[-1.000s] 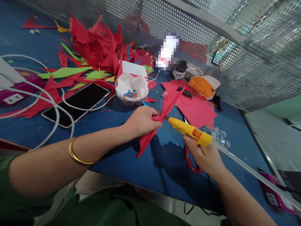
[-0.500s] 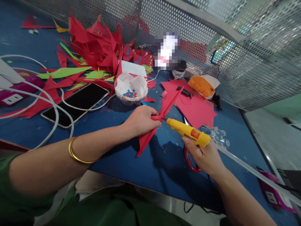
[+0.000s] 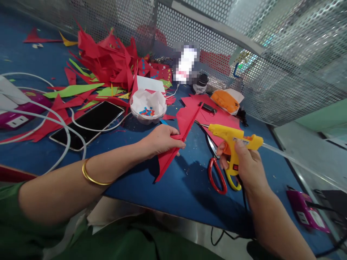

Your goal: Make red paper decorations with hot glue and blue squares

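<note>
My left hand (image 3: 165, 140) pinches a folded red paper piece (image 3: 168, 160) near its middle, thumb along the fold. The piece slants, one end up toward the red sheets (image 3: 208, 117) and the other down over the blue table. To the right, my right hand (image 3: 242, 160) is wrapped round the handle of a yellow glue gun (image 3: 231, 137). Its nozzle points left, apart from the folded paper, and a clear glue stick (image 3: 287, 155) sticks out behind. Scissors with one red handle (image 3: 217, 177) and one yellow handle lie beneath the gun.
A white paper-lined bowl (image 3: 148, 104) holds small blue and red bits. Left of it are a dark phone (image 3: 88, 126), white cables and a heap of red paper (image 3: 105, 59). Behind stand a lit phone (image 3: 186, 65), an orange item (image 3: 225, 102) and a perforated metal screen (image 3: 187, 29).
The glue gun has moved right, away from the fold, and turned so its side and trigger show. The left thumb now presses the fold. The view has shifted slightly.
</note>
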The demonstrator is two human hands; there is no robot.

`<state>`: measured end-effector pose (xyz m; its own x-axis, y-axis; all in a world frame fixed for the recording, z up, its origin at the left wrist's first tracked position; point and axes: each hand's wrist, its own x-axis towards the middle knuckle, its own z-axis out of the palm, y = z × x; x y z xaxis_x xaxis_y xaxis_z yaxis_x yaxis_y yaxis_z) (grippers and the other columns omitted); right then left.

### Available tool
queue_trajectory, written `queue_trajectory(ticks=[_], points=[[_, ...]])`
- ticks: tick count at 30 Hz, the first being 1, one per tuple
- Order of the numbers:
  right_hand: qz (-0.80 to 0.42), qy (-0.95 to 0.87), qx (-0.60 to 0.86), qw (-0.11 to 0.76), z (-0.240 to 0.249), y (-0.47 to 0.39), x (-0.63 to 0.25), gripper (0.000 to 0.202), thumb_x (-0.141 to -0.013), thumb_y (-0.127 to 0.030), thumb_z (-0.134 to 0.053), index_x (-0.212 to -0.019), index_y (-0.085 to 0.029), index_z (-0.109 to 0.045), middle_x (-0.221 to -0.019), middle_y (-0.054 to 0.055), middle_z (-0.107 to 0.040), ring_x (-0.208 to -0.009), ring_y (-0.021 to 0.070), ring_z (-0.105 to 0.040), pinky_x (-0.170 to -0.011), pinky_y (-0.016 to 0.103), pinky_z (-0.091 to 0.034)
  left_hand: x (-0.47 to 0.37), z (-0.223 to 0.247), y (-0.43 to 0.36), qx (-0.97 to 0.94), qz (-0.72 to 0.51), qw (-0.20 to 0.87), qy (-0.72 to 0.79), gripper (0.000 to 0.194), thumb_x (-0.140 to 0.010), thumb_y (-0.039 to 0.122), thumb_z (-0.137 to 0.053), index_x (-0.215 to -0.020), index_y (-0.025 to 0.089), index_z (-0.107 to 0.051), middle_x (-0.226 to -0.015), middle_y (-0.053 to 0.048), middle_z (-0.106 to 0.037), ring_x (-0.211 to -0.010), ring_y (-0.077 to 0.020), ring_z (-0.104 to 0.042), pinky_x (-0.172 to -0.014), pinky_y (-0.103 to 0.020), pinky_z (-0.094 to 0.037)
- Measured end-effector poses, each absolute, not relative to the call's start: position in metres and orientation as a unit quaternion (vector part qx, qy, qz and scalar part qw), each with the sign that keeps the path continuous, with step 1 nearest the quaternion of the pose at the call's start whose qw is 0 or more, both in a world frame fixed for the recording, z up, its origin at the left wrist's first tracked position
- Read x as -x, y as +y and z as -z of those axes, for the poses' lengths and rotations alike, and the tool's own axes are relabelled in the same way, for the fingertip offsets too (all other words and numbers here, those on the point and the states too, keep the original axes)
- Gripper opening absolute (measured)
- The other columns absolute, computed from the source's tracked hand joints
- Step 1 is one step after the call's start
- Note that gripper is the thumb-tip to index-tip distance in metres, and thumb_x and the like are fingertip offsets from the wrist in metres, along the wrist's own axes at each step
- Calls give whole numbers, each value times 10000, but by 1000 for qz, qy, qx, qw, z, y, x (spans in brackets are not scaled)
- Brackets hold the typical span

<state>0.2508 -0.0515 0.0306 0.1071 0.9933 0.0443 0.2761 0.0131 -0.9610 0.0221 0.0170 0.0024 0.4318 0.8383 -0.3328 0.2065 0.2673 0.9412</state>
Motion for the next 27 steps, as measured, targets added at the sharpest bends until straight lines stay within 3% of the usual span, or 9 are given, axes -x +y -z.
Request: queue_trajectory(ticks=[7,13,19,23,27], points=[[-396,-521,591,471,-29,-50,-250,438,-898,-594,-531,-791,-188,-654,-472,-25,-542,-372,113,-471,-389,248,-364,-24,-4,14,-529,-288,661,449,216,-642,249,-799,-741,189,-618,-646,-16,-679,-496,-153,-627,-517,-309,-518],[-428,-527,579,451,-20,-48,-252,448,-889,-599,-553,-775,-183,-675,-672,24,-678,-387,80,-476,-391,240,-350,-25,-7,14,-536,-292,658,440,238,-705,206,-710,-648,204,-480,-677,-32,-708,-506,-153,-656,-537,-289,-504],[-446,-521,577,445,-16,-48,-255,428,-891,-575,-567,-796,-175,-686,-480,-11,-555,-400,104,-466,-402,243,-346,-23,-5,16,-591,-301,602,444,129,-700,235,-727,-603,180,-662,-684,-42,-717,-683,-158,-672,-737,-308,-519],[-451,-483,583,472,-14,-48,-248,267,-779,-432,-734,-815,-177,-662,-472,-44,-534,-425,102,-485,-423,228,-365,-22,-8,15,-592,-288,599,456,113,-672,263,-762,-591,204,-709,-708,-33,-739,-802,-188,-689,-829,-312,-500],[-463,-407,565,548,-12,-46,-237,267,-682,-319,-815,-833,-182,-644,-589,-50,-591,-454,68,-468,-458,215,-423,-24,-9,11,-556,-285,653,429,117,-661,217,-763,-604,199,-662,-718,-20,-746,-809,-182,-703,-833,-313,-500]])
